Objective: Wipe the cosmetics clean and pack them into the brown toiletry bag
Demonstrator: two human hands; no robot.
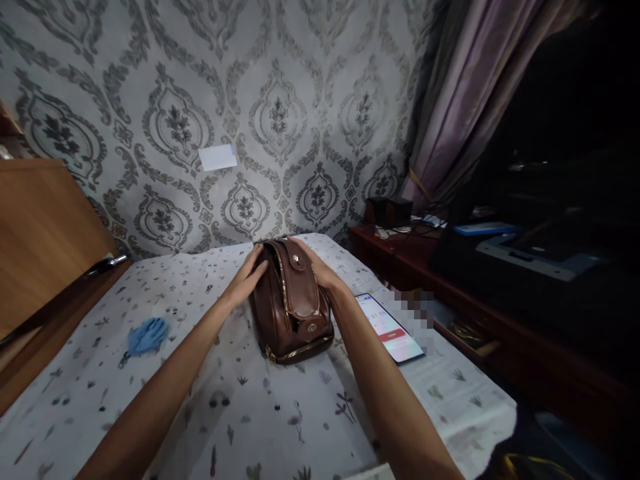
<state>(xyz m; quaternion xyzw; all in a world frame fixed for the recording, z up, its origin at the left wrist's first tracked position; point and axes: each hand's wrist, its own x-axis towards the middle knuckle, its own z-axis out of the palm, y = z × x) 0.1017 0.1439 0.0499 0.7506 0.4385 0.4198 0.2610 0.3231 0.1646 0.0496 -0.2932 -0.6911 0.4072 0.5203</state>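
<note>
Nearest you, the patterned cloth (265, 433) is lying beneath everything; a crumpled blue bundle (147, 335) is sitting well to the left and a lit phone (386, 325) is lying to the right, both probably leaving room around the bag (294, 303), which is standing on the cloth between them. Your left hand (246, 275) is lying along its left side and your right hand (321, 269) is cupping its right, so your grip is holding it from both sides, likely keeping it from tipping; most right fingers are hiding behind it, so I cannot tell how firmly they are pressing. Its brown, leather-like surface is shining softly. A gold zip (311, 349) is running along the near lower edge, a round snap (312, 327) is showing beneath the flap (301, 288), and, farther up, a metal stud (295, 259) is gleaming on a tab beside a dark, gaping opening.
</note>
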